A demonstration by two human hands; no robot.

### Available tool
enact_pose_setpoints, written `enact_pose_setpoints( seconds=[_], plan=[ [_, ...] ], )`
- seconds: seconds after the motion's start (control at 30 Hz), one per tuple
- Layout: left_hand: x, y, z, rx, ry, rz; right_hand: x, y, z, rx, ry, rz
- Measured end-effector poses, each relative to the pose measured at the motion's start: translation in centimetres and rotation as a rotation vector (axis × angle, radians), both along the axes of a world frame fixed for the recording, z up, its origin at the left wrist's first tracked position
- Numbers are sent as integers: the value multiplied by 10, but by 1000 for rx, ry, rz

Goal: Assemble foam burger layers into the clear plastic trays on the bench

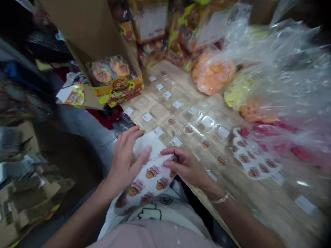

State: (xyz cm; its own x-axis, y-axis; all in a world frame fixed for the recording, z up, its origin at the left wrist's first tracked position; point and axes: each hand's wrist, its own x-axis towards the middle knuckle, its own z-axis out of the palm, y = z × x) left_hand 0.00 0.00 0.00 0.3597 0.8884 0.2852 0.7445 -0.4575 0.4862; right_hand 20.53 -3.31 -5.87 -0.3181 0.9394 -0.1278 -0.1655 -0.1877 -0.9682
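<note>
My left hand (pixel 128 155) lies with fingers stretched over a white sticker sheet (pixel 150 177) printed with small burger labels, held above my lap. My right hand (pixel 184 164) pinches the sheet's right edge, thumb and fingers pressed together near a sticker. Just beyond my hands, rows of clear plastic blister trays (pixel 191 120) cover a cardboard work surface (pixel 258 196); some carry white labels, some burger stickers. A second sticker sheet (pixel 254 158) lies on the surface to the right.
An open cardboard box (pixel 113 81) with burger-printed candy packs stands at the back left. Clear bags of orange (pixel 212 74), yellow (pixel 236 91) and red (pixel 279 137) candy sit at the right. Stacked printed cartons (pixel 181 31) stand behind. Cardboard scraps (pixel 28 196) lie on the floor at left.
</note>
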Motion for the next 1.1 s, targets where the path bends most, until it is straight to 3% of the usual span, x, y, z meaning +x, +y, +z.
enact_pose_setpoints(
  seconds=[0.13, 0.23, 0.3, 0.47, 0.6, 0.7, 0.8, 0.93, 1.0, 1.1],
  plan=[
    [14, -19, 0, -437, -109, -202, -2, -4, 0, -108, 43, 18],
    [14, -17, -9, -835, -307, -222, 5, -5, 2, -83, 4, 9],
    [11, -12, -17, -998, -414, -200, 13, -3, 6, 7, -67, 25],
    [5, -3, -28, -1139, -519, -193, 19, 7, 17, 264, -306, -25],
    [6, -2, -41, -1167, -544, -201, 8, 13, 21, 446, -234, -76],
    [7, -2, -54, -1207, -570, -182, 4, 20, 20, 444, -132, -93],
    [1, 6, -58, -1135, -515, -132, 10, 37, 13, 317, -152, -129],
    [-19, 46, -51, -608, -234, -97, 26, 80, -4, 70, -201, -228],
    [-30, 73, -55, -352, -79, -152, 32, 108, -11, 22, -233, -255],
    [-39, 108, -76, -194, 104, -293, 31, 156, -21, 40, -282, -268]
  ],
)
